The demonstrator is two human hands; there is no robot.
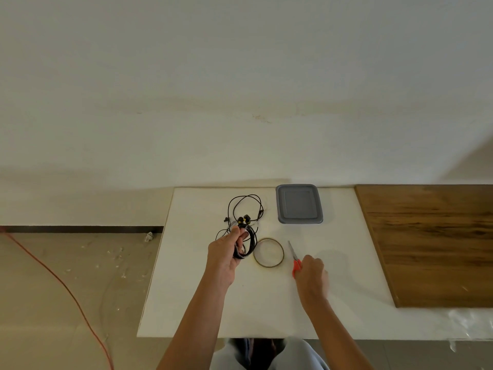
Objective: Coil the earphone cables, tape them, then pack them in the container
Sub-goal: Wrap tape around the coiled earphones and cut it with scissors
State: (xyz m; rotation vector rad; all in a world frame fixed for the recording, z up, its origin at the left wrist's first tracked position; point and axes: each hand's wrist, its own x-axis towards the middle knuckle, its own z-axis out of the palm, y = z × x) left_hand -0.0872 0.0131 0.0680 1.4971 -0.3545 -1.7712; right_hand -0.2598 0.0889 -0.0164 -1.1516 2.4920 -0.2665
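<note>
While the white bench (202, 303) carries everything, I see the grey lidded container (298, 204) at its far edge. My left hand (225, 256) curls round a coiled black earphone cable (248, 244), just beside the tape ring (268, 252). My right hand (312, 273) grips the red scissors (294, 256) by the handles. A loose earphone cable (245, 206) lies beyond.

Both bare forearms reached up from the near edge, spreading slightly apart. The left forearm (192, 316) angled toward the far right, and the left hand (225, 256) was raised with its back to the camera, fingers and thumb curled round a coiled cable (248, 245). The right forearm (337, 329) slanted toward the far left. The right hand (310, 273) lay lower and nearer, knuckles up, its fingers curled over the red handle of the scissors (296, 264).
</note>
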